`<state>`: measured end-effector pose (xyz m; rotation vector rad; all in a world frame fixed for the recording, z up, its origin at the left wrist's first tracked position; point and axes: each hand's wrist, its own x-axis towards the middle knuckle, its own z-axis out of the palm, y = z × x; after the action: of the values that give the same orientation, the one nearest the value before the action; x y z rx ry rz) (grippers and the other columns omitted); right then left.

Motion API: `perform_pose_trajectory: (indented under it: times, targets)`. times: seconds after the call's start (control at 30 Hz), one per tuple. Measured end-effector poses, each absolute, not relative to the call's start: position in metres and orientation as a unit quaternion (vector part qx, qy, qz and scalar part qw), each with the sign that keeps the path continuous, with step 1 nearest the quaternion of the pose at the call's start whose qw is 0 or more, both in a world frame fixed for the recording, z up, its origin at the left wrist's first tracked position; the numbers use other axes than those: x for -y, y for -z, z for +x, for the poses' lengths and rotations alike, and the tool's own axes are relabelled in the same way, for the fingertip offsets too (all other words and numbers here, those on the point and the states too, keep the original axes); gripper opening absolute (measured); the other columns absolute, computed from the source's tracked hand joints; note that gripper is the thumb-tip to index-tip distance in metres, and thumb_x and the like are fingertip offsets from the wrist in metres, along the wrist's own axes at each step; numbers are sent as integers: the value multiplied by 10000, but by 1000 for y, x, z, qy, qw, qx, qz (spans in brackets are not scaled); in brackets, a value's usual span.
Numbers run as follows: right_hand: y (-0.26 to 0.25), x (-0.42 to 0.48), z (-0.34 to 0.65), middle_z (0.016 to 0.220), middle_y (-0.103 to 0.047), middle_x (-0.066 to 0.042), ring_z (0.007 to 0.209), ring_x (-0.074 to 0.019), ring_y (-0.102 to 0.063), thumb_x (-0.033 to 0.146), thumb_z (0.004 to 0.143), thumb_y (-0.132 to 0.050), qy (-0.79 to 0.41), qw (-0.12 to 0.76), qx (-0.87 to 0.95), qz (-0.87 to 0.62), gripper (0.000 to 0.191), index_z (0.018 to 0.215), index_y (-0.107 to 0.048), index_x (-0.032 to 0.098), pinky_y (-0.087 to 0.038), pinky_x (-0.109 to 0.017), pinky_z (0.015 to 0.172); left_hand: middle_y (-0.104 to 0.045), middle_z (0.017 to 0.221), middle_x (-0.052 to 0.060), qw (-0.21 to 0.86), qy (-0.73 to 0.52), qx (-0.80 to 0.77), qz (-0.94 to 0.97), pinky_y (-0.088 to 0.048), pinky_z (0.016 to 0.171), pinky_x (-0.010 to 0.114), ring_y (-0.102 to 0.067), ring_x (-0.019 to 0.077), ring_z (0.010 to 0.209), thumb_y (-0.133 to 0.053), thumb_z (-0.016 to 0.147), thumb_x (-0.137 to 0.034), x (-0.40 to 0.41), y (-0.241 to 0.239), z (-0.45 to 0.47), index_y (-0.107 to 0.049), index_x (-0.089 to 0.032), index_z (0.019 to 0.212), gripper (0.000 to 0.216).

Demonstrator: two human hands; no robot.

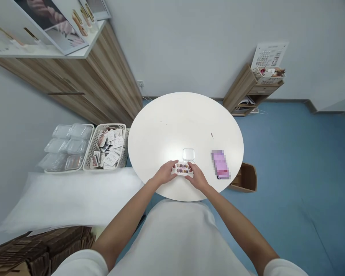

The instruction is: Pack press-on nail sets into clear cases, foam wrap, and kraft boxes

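On the round white table (184, 119), near its front edge, lies a small clear plastic case (183, 168) with two rows of small coloured pieces inside. Its clear lid (188, 154) stands open on the far side. My left hand (164, 173) grips the case's left end with curled fingers. My right hand (197, 177) holds its right end the same way.
A pink blurred object (220, 164) lies on the table to the right. At the left, a white basket of small packets (108, 147) and a tray of clear boxes (66, 147) rest on a white surface. A wooden cabinet (103, 80) and a small shelf unit (253, 90) stand by the wall.
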<state>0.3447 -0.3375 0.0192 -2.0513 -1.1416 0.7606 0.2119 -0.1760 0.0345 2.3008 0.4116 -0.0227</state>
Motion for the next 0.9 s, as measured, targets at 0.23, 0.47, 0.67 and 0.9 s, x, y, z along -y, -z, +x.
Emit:
perform_pose_trajectory:
  times: [0.23,0.47,0.67,0.9]
  targets:
    - [-2,360,363,1194,-420,-75,1148,-252,-370,306,635,-648,-247,237,447,-826,605,1187,-404,257,-315,-442,932,-487,996,69,326,28,-169,930,-405,778,338,-485,215,907,-617,657,-303,204,-20,228,-419,-214,1188,574]
    - [8,351,384,1296,-331,-77,1233,-257,-268,336,628,-657,-257,158,440,-846,635,1203,-395,280,-242,-435,964,-464,1069,83,254,90,-210,940,-365,791,368,-429,263,991,-646,640,-340,207,-14,255,-452,-260,1135,537]
    - [15,346,395,1303,-319,-89,1233,-257,-260,338,631,-657,-264,143,451,-840,634,1205,-398,267,-228,-419,965,-461,1071,89,233,100,-224,941,-344,798,376,-421,274,999,-648,641,-325,208,-7,263,-452,-256,1138,539]
    - [21,342,402,1269,-352,-83,1201,-248,-288,347,628,-666,-271,133,461,-834,635,1200,-404,263,-251,-404,943,-472,1058,87,236,115,-231,937,-332,801,373,-423,272,994,-641,654,-329,205,1,267,-434,-260,1168,558]
